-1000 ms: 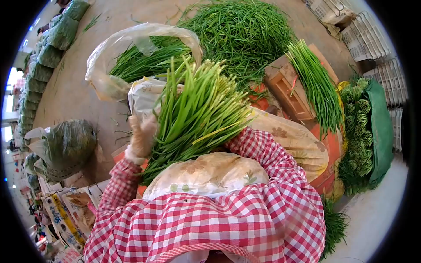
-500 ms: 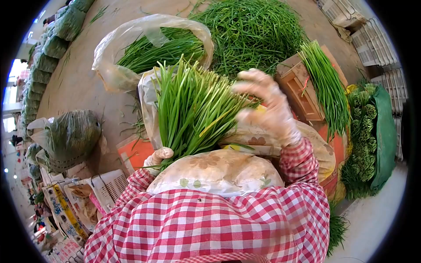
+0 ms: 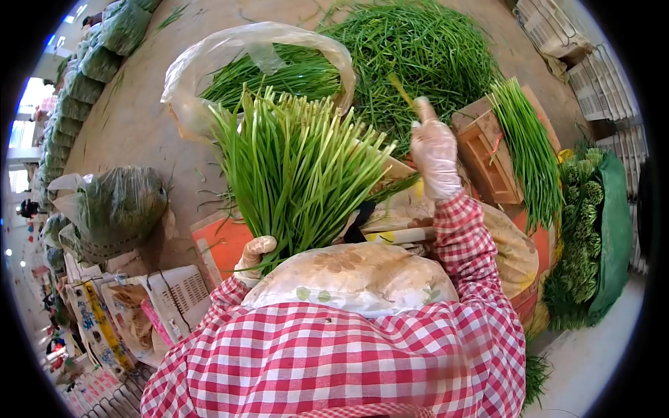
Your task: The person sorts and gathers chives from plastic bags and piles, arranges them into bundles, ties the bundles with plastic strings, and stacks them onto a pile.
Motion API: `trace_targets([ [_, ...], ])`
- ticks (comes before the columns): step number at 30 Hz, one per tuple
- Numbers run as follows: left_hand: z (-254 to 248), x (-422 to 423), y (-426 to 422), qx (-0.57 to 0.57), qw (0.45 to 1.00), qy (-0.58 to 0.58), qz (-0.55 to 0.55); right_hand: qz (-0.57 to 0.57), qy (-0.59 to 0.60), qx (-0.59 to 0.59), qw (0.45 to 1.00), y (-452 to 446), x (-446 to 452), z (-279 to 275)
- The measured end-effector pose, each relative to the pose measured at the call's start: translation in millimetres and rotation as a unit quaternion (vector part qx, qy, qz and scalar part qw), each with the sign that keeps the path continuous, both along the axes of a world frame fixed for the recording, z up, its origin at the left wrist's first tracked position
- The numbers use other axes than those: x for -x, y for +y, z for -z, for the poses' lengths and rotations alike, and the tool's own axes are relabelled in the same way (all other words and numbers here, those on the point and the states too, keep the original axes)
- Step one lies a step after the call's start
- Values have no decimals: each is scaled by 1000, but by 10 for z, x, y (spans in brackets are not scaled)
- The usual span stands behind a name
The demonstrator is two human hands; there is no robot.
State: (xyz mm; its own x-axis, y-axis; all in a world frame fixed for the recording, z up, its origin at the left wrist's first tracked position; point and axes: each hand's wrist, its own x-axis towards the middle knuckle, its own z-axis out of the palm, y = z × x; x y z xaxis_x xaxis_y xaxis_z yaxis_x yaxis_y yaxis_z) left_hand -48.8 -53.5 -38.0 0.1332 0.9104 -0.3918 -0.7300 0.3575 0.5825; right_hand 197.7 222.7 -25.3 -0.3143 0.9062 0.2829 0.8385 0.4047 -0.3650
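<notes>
A large bunch of green stalks (image 3: 300, 171) stands in front of my body, pale cut ends up, above a stained floral cloth (image 3: 348, 272) on my lap. Low on its left side, my gloved left hand (image 3: 258, 256) is wrapped round the base of the bunch, its fingers partly hidden by leaves. To the right of the bunch, my gloved right hand (image 3: 433, 148) is raised, fingertips pinched on a thin yellowish stalk (image 3: 402, 90).
Beyond lies a loose green pile (image 3: 418, 56), with a clear plastic bag (image 3: 182, 87) of stalks on its left. A tied bunch (image 3: 526, 150) rests on a wooden box (image 3: 491, 150). Green-covered bundles (image 3: 585, 230) stand at right, a filled bag (image 3: 122, 212) at left.
My right hand came out from behind the bunch and moved up and right, now pinching a yellowish stalk. My left hand dropped to the bunch's base. The bunch stands more upright.
</notes>
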Motion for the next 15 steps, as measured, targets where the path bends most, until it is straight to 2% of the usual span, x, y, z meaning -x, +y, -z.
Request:
trace_targets([
  [1,16,14,-16,-6,1000,2,2,-16,109,-97,989,51,-30,34],
  [2,43,26,-40,-15,1000,6,7,-17,238,-125,963,69,-27,54],
  [3,49,14,-60,0,1000,-4,-4,-71,341,132,928,-101,-6,-387],
  [4,34,11,-65,19,1000,-15,-20,-119,416,378,819,-354,30,-792],
  [5,-126,-44,-25,99,990,-65,-73,-141,361,402,829,-504,115,-814],
  [6,-170,-103,20,95,991,-63,-76,-166,305,423,837,-608,211,-836],
  [8,-260,-186,81,89,992,-43,-81,-223,190,335,895,-803,406,-869],
  [9,-327,-213,103,88,991,-54,-83,-236,180,311,903,-880,491,-779],
  [11,-89,-156,-24,47,995,-43,-81,-249,142,385,877,-925,524,-758],
  [12,-63,-145,-40,36,995,-40,-80,-250,141,384,878,-880,506,-846],
  [14,-8,-122,-71,14,996,-34,-77,-299,-6,292,908,-716,413,-941],
  [15,121,-23,-119,-6,999,-36,-37,-363,157,62,916,-620,301,-624],
])
